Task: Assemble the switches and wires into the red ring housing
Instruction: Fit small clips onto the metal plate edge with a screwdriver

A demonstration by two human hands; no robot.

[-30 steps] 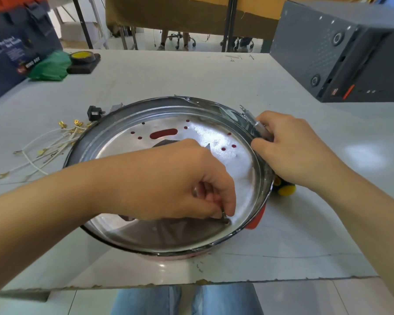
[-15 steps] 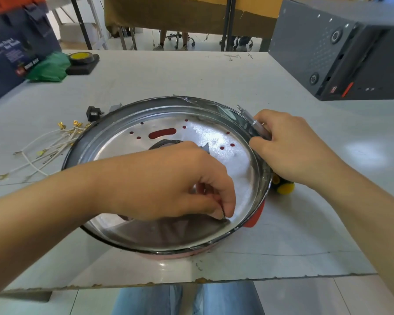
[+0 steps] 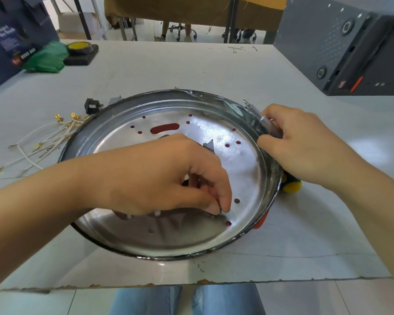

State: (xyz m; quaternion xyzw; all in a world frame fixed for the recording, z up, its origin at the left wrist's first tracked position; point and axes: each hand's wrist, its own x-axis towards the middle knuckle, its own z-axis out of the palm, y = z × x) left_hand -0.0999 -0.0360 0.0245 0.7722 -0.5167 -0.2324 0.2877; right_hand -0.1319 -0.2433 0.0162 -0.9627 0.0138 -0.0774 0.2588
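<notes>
Change: the left hand [image 3: 168,178] is staying low over the pan's near right floor, its pinching fingertips having slid slightly toward the person since a second ago; the right hand [image 3: 303,142] is keeping its place on the right rim.
Left hand: it is reaching across the metal pan [image 3: 132,242], with thumb and forefinger curled together and pinching a small dark part [image 3: 220,210] against the pan floor; what the part is cannot be told.
Around the left fingertips: small round holes [image 3: 237,200] are showing just right of and below the pinch, some glowing red from beneath.
Beyond the left hand: a long red slot [image 3: 165,128] is showing in the pan floor, with more holes around it.
Right hand: it is curling over the pan's right rim, gripping a slim metal tool [image 3: 257,113] that is lying along the rim and pointing away from the person.
Red ring housing [image 3: 261,221]: it is sitting under the pan, showing only as a red sliver at the near right edge, between the two hands.
Under the right wrist: a yellow and black object [image 3: 291,185] is lying on the table [image 3: 191,69], touching the pan's outer wall.
Left of the left forearm: white wires [image 3: 43,139] with brass terminals are lying loose beside the pan, with a small black switch [image 3: 92,106] just beyond them.
Far left: a green bag [image 3: 46,57] and a yellow tape roll [image 3: 79,47] are sitting well apart from the hands.
Far right: a grey computer case [image 3: 341,46] is resting on the table.
</notes>
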